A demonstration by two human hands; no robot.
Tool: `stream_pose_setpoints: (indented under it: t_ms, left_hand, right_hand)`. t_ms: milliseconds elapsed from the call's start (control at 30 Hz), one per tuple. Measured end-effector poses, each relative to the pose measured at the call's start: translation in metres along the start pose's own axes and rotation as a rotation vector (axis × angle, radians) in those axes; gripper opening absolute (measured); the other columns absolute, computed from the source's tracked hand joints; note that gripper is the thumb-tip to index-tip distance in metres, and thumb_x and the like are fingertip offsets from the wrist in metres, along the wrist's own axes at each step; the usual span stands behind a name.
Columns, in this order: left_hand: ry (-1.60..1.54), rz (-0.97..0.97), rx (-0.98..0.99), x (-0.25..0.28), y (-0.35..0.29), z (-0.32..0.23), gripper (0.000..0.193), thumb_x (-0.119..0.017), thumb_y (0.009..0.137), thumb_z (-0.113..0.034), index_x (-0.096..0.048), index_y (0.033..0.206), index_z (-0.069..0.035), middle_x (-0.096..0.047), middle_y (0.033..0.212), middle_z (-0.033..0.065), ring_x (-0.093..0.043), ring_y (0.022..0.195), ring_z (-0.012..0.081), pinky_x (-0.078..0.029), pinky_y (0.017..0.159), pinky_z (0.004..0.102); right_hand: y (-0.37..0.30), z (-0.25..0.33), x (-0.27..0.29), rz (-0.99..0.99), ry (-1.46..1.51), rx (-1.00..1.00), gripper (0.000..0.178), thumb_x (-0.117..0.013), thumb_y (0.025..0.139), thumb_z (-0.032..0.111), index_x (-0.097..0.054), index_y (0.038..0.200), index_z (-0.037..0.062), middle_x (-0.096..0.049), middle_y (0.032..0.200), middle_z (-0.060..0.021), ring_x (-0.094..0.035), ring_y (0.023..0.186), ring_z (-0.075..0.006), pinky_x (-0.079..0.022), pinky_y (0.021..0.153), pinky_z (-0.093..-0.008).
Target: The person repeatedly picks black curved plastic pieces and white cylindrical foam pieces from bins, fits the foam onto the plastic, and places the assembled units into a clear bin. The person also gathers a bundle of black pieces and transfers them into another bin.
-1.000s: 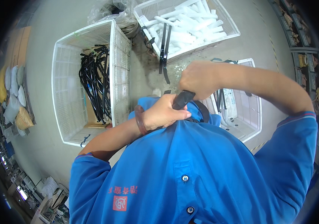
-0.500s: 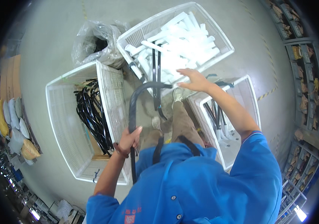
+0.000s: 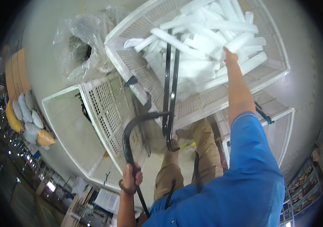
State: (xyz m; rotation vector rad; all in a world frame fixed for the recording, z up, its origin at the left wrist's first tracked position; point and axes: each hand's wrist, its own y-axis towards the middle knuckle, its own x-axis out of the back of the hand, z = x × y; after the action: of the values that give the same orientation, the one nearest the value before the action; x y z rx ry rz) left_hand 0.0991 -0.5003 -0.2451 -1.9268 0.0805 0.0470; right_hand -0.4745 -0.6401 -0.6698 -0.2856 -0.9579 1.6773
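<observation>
My left hand [image 3: 131, 178] is closed around a bent black tube [image 3: 127, 142], which rises from the lower edge and curves to the right at its top. Reaching forward, my right hand [image 3: 230, 56] is among white foam tubes [image 3: 206, 51] heaped in a large white plastic basket [image 3: 214, 101]. Its fingers look closed on the end of one foam tube [image 3: 241, 42], though they are partly hidden. Two slim black bars [image 3: 175, 75] hang over the basket's near rim, and the bent tube's upper end passes in front of them.
A second white basket [image 3: 65, 125] stands to the left, with black pieces partly hidden inside. Behind it lies a clear plastic bag [image 3: 68, 56]. Another white basket [image 3: 288, 130] is at the right, below my right arm. Filled sacks [image 3: 29, 113] lie farther left, and shelving stands at the right.
My right hand has left the bent tube's upper end and moved forward into the foam tubes. My left hand keeps its hold. The view has shifted closer to the foam basket.
</observation>
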Motion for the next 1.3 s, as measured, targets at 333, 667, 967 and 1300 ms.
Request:
stream_pose_setpoints:
  t_ms: [333, 667, 967, 1300]
  left_hand:
    - [0.161, 0.263, -0.235, -0.078, -0.020, -0.093, 0.043, -0.041, 0.104, -0.048, -0.050, 0.102, -0.007, -0.042, 0.054, 0.0004, -0.036, 0.038, 0.0101, -0.031, 0.036, 0.0257]
    - [0.328, 0.428, -0.324, -0.079, -0.085, -0.084, 0.035, -0.047, 0.102, -0.042, -0.053, 0.099, -0.007, -0.047, 0.056, 0.0018, -0.039, 0.039, 0.0110, -0.033, 0.036, 0.0257]
    - [0.814, 0.217, -0.883, -0.018, -0.128, 0.020, 0.035, -0.068, 0.091, -0.033, -0.053, 0.099, -0.002, -0.063, 0.070, 0.0100, -0.060, 0.060, 0.0261, -0.047, 0.057, 0.0400]
    - [0.647, 0.838, -0.255, 0.017, -0.272, -0.014, 0.021, -0.069, 0.090, -0.012, -0.049, 0.095, -0.009, -0.046, 0.053, -0.0032, -0.041, 0.035, 0.0073, -0.033, 0.034, 0.0244]
  right_hand:
    - [-0.280, 0.010, 0.140, 0.585, 1.130, -0.360, 0.044, -0.064, 0.090, 0.015, -0.050, 0.124, -0.0080, -0.062, 0.117, -0.0168, -0.060, 0.110, -0.0301, -0.048, 0.100, -0.0456]
    - [-0.392, 0.076, 0.156, 0.473, 1.566, -0.328, 0.039, -0.063, 0.093, 0.023, -0.051, 0.123, 0.0016, -0.063, 0.113, -0.0164, -0.061, 0.106, -0.0319, -0.047, 0.098, -0.0513]
    - [-0.654, 0.063, 0.196, 0.732, 1.144, -0.218, 0.038, -0.062, 0.095, 0.033, -0.056, 0.116, 0.0016, -0.063, 0.100, -0.0135, -0.061, 0.092, -0.0286, -0.051, 0.089, -0.0433]
    - [-0.720, 0.073, 0.462, -0.311, -0.886, 1.630, 0.071, -0.083, 0.064, 0.021, -0.055, 0.129, 0.0070, -0.067, 0.110, -0.0142, -0.064, 0.102, -0.0323, -0.049, 0.090, -0.0386]
